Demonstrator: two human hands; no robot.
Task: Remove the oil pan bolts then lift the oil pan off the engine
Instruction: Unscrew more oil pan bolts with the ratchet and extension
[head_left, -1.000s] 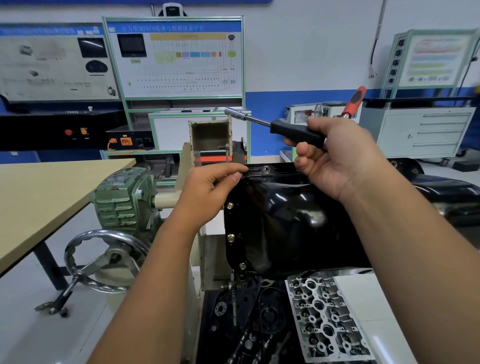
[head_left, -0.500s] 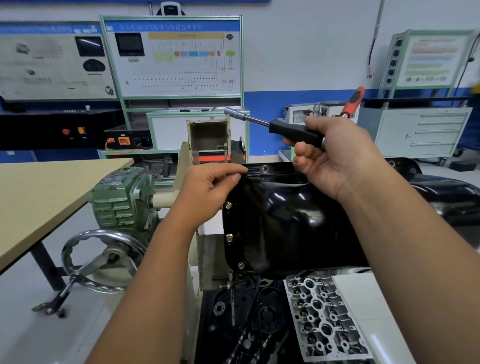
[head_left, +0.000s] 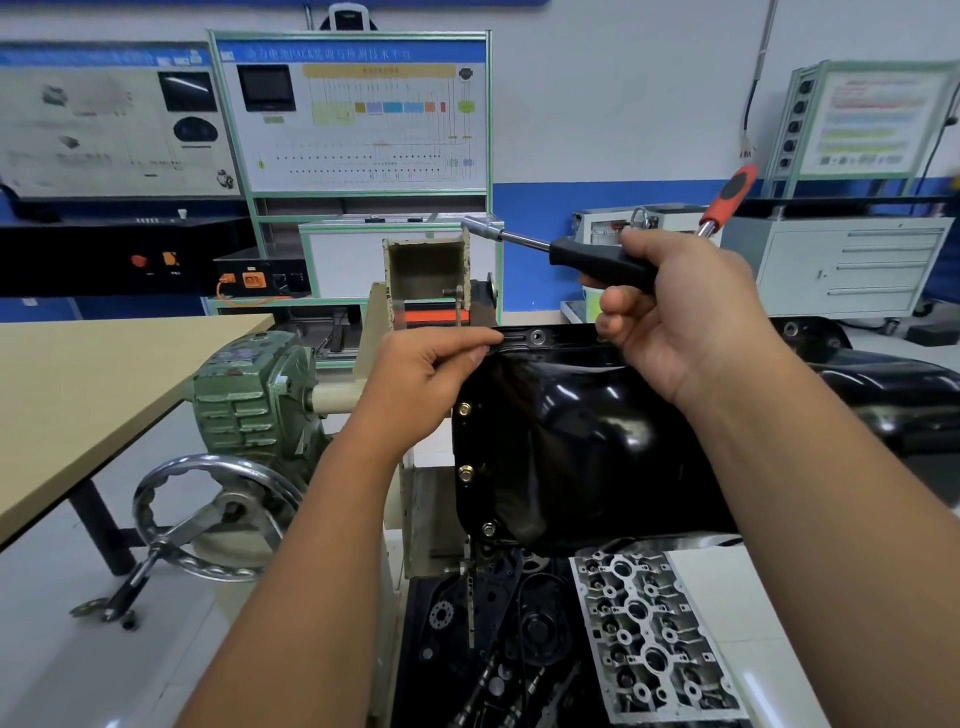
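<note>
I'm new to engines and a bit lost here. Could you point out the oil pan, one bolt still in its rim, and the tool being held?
Oil pan (head_left: 576, 441): head view, glossy black belly.
Bolt (head_left: 466, 472): head view, brass-coloured head on the pan's left rim.
Socket driver (head_left: 597, 262): head view, black handle gripped by the right hand (head_left: 685, 317).
</note>
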